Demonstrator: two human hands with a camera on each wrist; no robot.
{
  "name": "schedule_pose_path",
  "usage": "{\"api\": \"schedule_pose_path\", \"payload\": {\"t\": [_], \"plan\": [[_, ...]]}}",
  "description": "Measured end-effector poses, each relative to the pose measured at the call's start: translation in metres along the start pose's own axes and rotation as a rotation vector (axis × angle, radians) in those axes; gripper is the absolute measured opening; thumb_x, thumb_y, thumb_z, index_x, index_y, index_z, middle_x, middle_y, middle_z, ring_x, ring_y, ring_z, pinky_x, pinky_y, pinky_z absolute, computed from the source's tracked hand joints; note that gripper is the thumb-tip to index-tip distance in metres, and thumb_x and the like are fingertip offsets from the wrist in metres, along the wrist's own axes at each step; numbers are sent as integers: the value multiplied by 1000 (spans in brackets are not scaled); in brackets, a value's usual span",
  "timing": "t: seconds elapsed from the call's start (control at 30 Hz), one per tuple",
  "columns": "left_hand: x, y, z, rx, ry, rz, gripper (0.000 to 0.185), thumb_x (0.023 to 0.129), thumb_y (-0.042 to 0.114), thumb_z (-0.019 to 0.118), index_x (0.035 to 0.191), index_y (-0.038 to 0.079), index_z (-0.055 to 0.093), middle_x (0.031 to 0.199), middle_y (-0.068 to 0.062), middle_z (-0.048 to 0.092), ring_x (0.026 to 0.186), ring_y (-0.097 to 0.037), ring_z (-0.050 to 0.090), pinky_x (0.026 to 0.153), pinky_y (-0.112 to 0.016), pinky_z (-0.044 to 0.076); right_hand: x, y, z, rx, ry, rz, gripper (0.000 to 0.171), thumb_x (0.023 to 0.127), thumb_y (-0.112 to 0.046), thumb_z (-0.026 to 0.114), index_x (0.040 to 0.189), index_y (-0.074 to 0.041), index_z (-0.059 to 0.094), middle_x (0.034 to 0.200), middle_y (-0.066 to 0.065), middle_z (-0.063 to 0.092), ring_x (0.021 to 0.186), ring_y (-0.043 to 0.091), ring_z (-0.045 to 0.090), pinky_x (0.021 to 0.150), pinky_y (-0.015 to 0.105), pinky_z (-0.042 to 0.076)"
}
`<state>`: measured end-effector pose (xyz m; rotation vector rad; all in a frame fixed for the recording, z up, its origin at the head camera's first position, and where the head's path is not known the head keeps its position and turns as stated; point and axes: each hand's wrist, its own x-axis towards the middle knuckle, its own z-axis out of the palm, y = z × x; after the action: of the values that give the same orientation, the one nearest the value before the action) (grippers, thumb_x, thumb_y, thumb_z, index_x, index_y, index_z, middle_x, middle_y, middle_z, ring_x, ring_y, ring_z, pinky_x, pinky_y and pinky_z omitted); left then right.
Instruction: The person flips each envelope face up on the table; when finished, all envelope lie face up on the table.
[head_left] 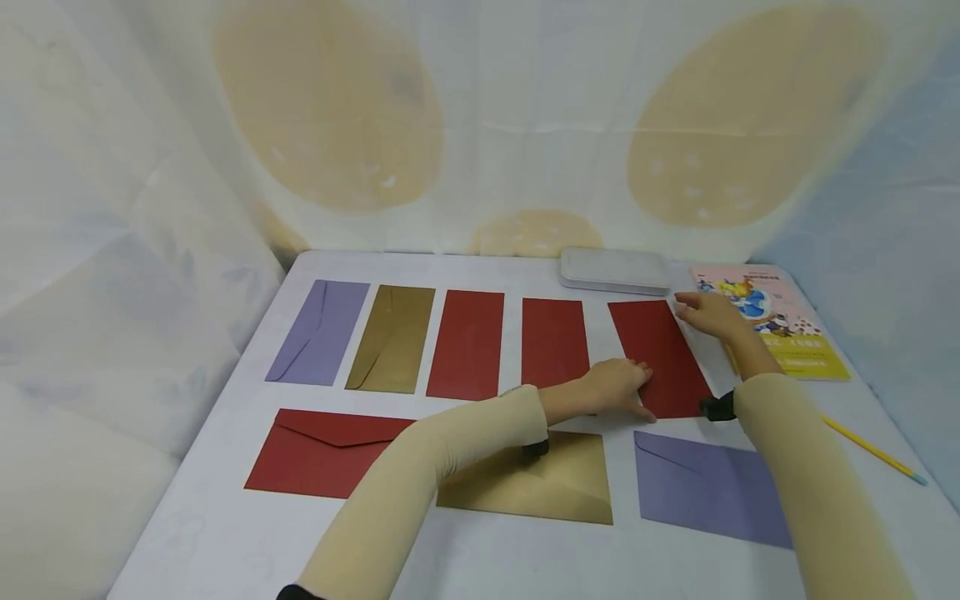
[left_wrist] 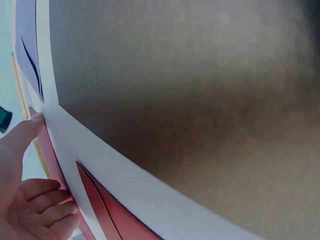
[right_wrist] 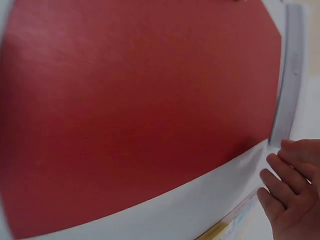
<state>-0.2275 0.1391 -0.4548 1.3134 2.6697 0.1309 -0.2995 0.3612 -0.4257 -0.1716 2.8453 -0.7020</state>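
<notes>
A red envelope (head_left: 663, 358) lies slightly slanted at the right end of the back row, its plain side up. Along its left edge rests my left hand (head_left: 611, 385), fingers and thumb extended; the left wrist view shows the fingertips (left_wrist: 65, 200) at that edge. Beside the envelope's far right corner is my right hand (head_left: 712, 317), with fingers loosely bent and nothing held. In the right wrist view the fingers (right_wrist: 280, 187) are apart from the red surface. Just left lies another red envelope (head_left: 553, 333), partly behind my left hand.
Further left are a red (head_left: 465, 343), a gold (head_left: 392, 337) and a purple envelope (head_left: 318, 332). Nearer lie red (head_left: 322, 467), gold (head_left: 555, 492) and purple ones (head_left: 708, 487), partly under my arms. A white box (head_left: 615, 271), a booklet (head_left: 806, 354) and a yellow pencil (head_left: 873, 446) surround the right side.
</notes>
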Motion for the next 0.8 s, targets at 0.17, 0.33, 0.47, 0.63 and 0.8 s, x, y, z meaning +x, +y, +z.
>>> {"api": "schedule_pose_path", "payload": {"t": [0.17,0.33,0.47,0.63,0.8], "plan": [[-4,3,1,4,8,12,78,81,59,69,139,11,53,139,1,53,121,-8,52,83,-17,48,10,-3,5,-109,-6,-38,50,96,-12,48,137,15,39,136,40,38,124,56,36,99,64,33],[-9,6,-4,23,-5,-2,77,82,59,68,141,13,51,141,3,51,124,-7,49,87,-17,46,11,-6,8,-120,-1,-44,49,94,-11,49,137,12,41,134,40,40,120,55,41,95,65,36],[-11,6,-6,28,-9,-11,77,82,59,67,142,14,50,142,3,50,125,-7,48,88,-17,45,11,-8,9,-118,9,-49,48,94,-11,49,137,10,43,132,40,42,108,50,48,90,63,41],[-12,8,-6,19,-12,-7,77,83,58,67,143,13,49,143,2,49,128,-8,46,89,-18,46,11,-5,10,-96,15,-38,48,95,-11,49,137,10,43,133,39,42,109,50,47,91,63,40],[-12,9,-5,10,-31,-21,78,83,58,67,144,14,46,145,3,46,132,-7,41,93,-18,43,7,-1,9,-28,6,-32,49,96,-13,49,138,11,40,137,38,39,125,55,36,99,65,33]]}}
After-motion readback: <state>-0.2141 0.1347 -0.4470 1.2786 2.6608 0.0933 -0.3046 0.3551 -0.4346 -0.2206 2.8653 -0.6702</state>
